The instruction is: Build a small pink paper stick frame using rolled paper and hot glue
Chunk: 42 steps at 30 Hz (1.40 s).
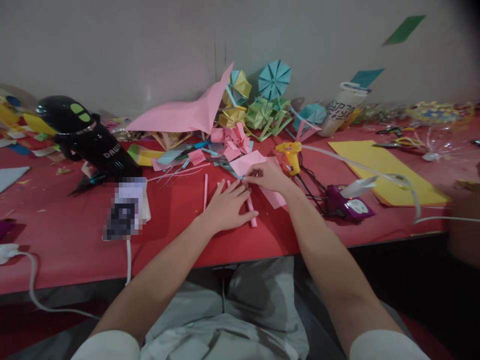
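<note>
My left hand (228, 207) lies flat on the red table with its fingers stretched out, over pink paper strips. One pink strip (252, 212) shows between its thumb and forefinger. To its left lies another narrow pink strip (205, 192). Just beyond the left fingertips, my right hand (266, 176) has its fingers pinched together; whatever sits between them is too small to make out. Under and behind the right hand are pink paper sheets (275, 196). A yellow glue gun (290, 156) rests close by on the right.
Folded paper umbrellas (275, 80) and pink scraps (235, 141) crowd the back by the wall. At left stand a black bottle (99, 142) and a blurred phone (125, 210) on a cable. A purple power strip (348, 204), yellow sheets (390, 175) and a white tumbler (339, 111) are at right.
</note>
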Each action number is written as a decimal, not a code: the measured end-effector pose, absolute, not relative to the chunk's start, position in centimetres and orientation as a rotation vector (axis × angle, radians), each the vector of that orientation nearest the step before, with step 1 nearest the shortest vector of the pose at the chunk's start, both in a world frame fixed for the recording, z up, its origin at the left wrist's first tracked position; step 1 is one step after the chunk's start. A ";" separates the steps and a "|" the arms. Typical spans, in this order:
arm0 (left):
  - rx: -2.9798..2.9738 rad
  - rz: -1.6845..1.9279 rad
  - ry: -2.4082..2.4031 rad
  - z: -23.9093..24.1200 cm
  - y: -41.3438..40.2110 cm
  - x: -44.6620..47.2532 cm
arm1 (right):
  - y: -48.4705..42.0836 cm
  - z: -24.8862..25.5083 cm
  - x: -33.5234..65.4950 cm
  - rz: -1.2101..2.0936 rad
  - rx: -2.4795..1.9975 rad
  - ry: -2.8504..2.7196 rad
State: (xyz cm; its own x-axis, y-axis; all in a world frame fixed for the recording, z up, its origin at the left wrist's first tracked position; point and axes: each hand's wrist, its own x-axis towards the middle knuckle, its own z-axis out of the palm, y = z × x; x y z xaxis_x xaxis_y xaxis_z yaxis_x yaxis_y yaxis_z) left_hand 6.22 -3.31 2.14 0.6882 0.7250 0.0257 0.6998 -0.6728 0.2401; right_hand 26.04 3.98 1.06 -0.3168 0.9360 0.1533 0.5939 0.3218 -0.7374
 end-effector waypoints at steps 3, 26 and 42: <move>2.701 0.178 1.155 2.1 -3.4 6.2 | 4.1 0.9 26.1 0.765 -1.350 -2.010; 2.686 0.153 1.122 2.0 -3.3 6.2 | 4.3 0.7 26.4 0.747 -1.377 -2.018; 2.684 0.125 1.118 2.0 -3.3 6.2 | 4.3 0.6 26.6 0.706 -1.401 -2.009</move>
